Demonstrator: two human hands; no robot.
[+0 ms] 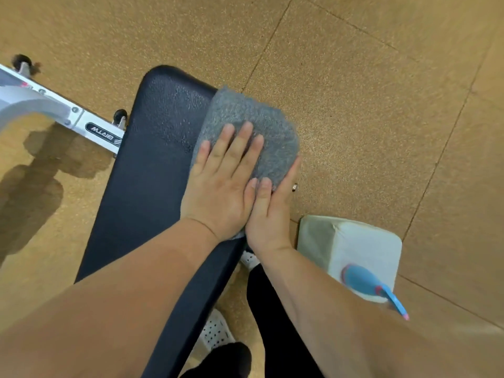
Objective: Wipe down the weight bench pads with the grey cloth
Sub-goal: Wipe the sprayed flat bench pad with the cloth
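Observation:
A black bench pad (pixel 152 170) runs from the lower middle up to a rounded far end. The grey cloth (pixel 245 115) lies folded over the pad's right edge near that end. My left hand (pixel 221 181) presses flat on the cloth with straight fingers. My right hand (pixel 272 214) is at the pad's right edge, thumb on top of the cloth and fingers wrapped down around the cloth's hanging side, so it grips the cloth.
The bench's white metal frame (pixel 81 118) with small black wheels juts out to the left. A pale box (pixel 360 246) stands on the brown floor at the right with a blue-topped spray bottle (pixel 365 282) on it. My legs and white shoes are below the pad.

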